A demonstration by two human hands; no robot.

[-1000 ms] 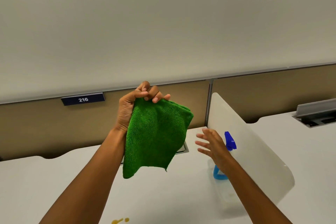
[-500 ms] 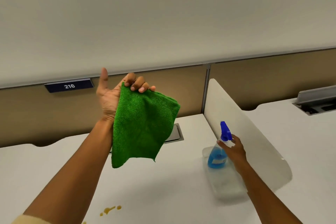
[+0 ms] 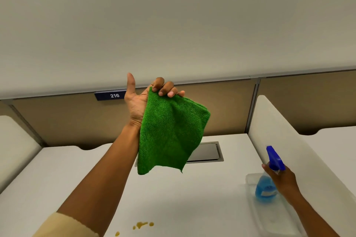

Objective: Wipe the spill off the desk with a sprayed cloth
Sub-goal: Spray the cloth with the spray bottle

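Note:
My left hand [image 3: 142, 98] is raised over the desk, fingers curled over the top edge of a green cloth [image 3: 171, 132] that hangs down, thumb pointing up. At the right, my right hand [image 3: 283, 179] wraps the neck of a spray bottle [image 3: 266, 184] with blue liquid and a blue trigger head. The bottle stands in a clear plastic tray [image 3: 269, 223]. A small yellow-brown spill [image 3: 142, 225] lies on the white desk [image 3: 183, 198] near the front, below the cloth.
A white divider panel [image 3: 279, 131] stands just right of the bottle and tray. A grey cable hatch [image 3: 206, 153] is set in the desk behind the cloth. A tan partition with a "216" label [image 3: 113, 95] runs along the back. Another divider stands at far left.
My right hand went from open in the air to closed around the spray bottle's neck. My left hand's thumb lifted off the cloth while the fingers kept hold. The view tilted down.

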